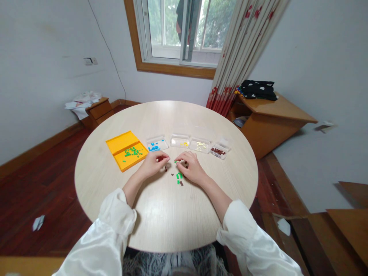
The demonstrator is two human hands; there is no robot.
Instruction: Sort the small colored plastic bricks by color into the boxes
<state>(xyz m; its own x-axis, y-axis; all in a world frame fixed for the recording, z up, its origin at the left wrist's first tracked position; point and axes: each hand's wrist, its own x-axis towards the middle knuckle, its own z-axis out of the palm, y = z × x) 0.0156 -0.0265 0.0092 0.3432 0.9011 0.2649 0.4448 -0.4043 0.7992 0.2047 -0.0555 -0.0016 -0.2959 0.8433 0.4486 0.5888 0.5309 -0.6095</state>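
Observation:
My left hand [153, 164] hovers low over the table with thumb and forefinger pinched; whatever lies between the tips is too small to make out. Facing it, my right hand [193, 168] is closed at the fingertips around a small green building brick [175, 161]. Below the right hand, several loose green bricks [178, 176] lie on the tabletop beside a brown brick [181, 183]. A tiny brown piece [172, 174] sits between the hands, and dark brown pieces [166, 168] lie by the left fingers. Some pieces are partly hidden under the right hand.
A yellow open case [120, 143] with green bricks stands left on the round table [161, 214]. Clear trays form an arc behind my hands: blue bricks [154, 146], a few yellow bricks [185, 144], pale yellow bricks [201, 146] and brown bricks [217, 151].

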